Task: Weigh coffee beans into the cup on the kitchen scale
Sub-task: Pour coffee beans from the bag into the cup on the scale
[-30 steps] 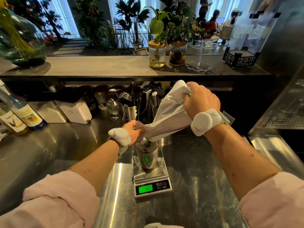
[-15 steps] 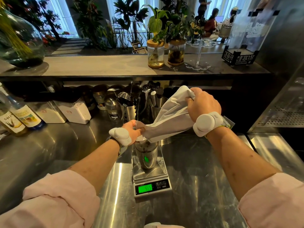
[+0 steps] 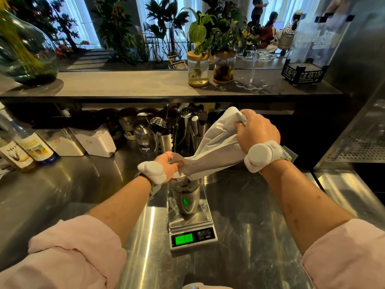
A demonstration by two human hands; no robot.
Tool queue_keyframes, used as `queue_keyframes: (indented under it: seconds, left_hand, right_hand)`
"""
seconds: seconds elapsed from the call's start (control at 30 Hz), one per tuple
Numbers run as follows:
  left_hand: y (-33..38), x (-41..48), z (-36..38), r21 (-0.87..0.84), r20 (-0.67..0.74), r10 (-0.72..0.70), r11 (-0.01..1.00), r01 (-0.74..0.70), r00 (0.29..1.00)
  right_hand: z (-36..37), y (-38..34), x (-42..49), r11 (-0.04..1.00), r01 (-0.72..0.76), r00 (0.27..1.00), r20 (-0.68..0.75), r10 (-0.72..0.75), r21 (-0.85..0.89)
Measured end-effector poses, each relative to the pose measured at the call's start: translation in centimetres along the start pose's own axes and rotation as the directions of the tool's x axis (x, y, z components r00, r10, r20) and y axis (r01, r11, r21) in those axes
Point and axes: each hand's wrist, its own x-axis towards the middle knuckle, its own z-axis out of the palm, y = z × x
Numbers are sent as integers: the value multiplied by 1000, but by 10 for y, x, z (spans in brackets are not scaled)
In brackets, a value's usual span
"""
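Observation:
A white coffee bean bag (image 3: 216,149) is tilted down to the left, its mouth right over a steel cup (image 3: 186,200). Dark beans show inside the cup's rim. The cup stands on a steel kitchen scale (image 3: 191,227) whose green display is lit. My left hand (image 3: 167,164) pinches the bag's mouth just above the cup. My right hand (image 3: 255,130) grips the bag's raised rear end, higher and to the right. Both wrists wear white bands.
Syrup bottles (image 3: 23,149) stand at the far left, white-filled containers (image 3: 91,140) beside them. Jars, strainers and steel tool holders (image 3: 166,134) crowd behind the scale. A raised shelf (image 3: 145,84) holds plant jars. A steel machine (image 3: 358,122) stands on the right.
The bag's rear end has shifted slightly right and lower with my right hand. The scale's reading has gone up as beans fall into the cup.

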Motion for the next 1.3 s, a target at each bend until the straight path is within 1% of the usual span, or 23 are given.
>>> queue_keyframes:
  seconds: [0.1, 0.33, 0.4, 0.47, 0.7, 0.87, 0.97, 1.03, 1.17, 1.3]
  left_hand:
    - [1, -1, 1, -34, -3, 23, 999, -23, 1000]
    - [3, -6, 4, -48, -15, 15, 999, -16, 1000]
    - [7, -10, 4, -81, -15, 14, 997, -15, 1000]
    - [9, -14, 3, -101, -49, 13, 995, -18, 999]
    - [7, -15, 4, -83, -95, 10, 996, -18, 995]
    - [3, -12, 5, -89, -87, 8, 996, -16, 996]
    - [2, -11, 5, -86, -88, 14, 996, -22, 996]
    - [1, -9, 4, -51, -100, 23, 998, -28, 995]
    - [-2, -7, 3, -14, -120, 29, 999, -31, 992]
    - [-1, -7, 5, -36, -122, 37, 998, -41, 992]
  right_hand:
    - [-1, -1, 1, 1000, 21, 1000, -7, -21, 0]
    - [-3, -9, 0, 998, 61, 997, -35, -63, -33]
    - [-5, -12, -1, 996, 75, 996, -42, -77, -49]
    - [-6, -14, -2, 993, 94, 994, -53, -97, -67]
    - [-9, -20, -4, 990, 107, 993, -49, -112, -92]
    - [-11, -22, -6, 990, 109, 993, -39, -113, -92]
    - [-12, -24, -8, 986, 141, 989, -37, -144, -90]
    - [-12, -25, -9, 982, 160, 986, -41, -164, -97]
    - [-14, -26, -8, 980, 166, 984, -40, -171, -109]
    - [-15, -27, -10, 975, 184, 981, -38, -190, -121]
